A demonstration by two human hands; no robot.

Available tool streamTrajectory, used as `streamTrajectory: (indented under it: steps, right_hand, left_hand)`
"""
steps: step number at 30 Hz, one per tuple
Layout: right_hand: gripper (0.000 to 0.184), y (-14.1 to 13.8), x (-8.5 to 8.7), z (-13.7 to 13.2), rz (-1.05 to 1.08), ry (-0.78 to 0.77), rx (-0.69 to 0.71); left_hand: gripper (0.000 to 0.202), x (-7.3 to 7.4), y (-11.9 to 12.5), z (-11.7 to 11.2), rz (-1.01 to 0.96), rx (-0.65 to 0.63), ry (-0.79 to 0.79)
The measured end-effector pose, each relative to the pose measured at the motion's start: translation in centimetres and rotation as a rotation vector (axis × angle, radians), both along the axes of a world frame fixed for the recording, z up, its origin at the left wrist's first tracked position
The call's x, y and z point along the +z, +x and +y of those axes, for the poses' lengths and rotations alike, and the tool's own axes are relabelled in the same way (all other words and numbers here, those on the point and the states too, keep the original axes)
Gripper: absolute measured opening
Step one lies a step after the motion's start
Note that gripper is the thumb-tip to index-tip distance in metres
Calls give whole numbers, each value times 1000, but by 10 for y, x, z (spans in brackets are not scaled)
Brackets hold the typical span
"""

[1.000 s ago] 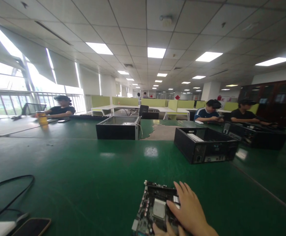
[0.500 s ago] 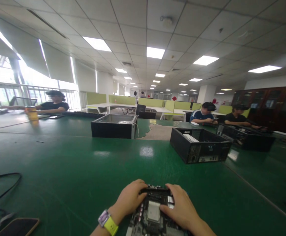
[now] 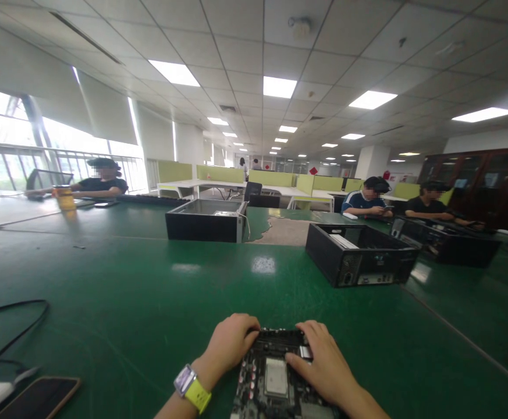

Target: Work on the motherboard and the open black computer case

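Observation:
A dark motherboard lies flat at the near edge of the view, its lower part cut off by the frame. Near its middle sits a pale metal processor. My left hand, below a watch with a yellow-green strap, grips the board's far left corner, fingertips bent over the far edge. My right hand holds the far right side, with its thumb reaching in close to the processor. The fingertips of both hands are partly hidden behind the board's far edge.
On the green table stand open black computer cases: one at centre-left, another at right. A phone and a black cable lie at near left. Several people sit or stand farther back.
The view has shifted slightly. My right thumb sits a little farther above the processor's right edge; both hands stay on the motherboard.

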State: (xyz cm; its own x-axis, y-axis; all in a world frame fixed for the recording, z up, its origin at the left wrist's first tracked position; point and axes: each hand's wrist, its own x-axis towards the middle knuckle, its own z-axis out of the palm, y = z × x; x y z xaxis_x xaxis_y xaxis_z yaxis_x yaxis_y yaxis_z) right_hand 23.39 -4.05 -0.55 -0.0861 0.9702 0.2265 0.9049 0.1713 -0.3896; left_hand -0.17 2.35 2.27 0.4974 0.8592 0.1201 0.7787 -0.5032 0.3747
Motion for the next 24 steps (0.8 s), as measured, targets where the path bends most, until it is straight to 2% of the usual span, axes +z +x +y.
streamTrajectory:
  steps: [10,20,24]
  right_hand:
    - [43,-4,1,-2,28,12,-15]
    - [56,-1,-4,1,11,8,-6]
    - [56,-1,-3,0,13,5,-7]
  left_hand:
    - [24,1,-4,3,-34,-31,13]
    - [20,3,-5,1,-73,-1,-32]
    - [19,4,-5,0,-66,4,-34]
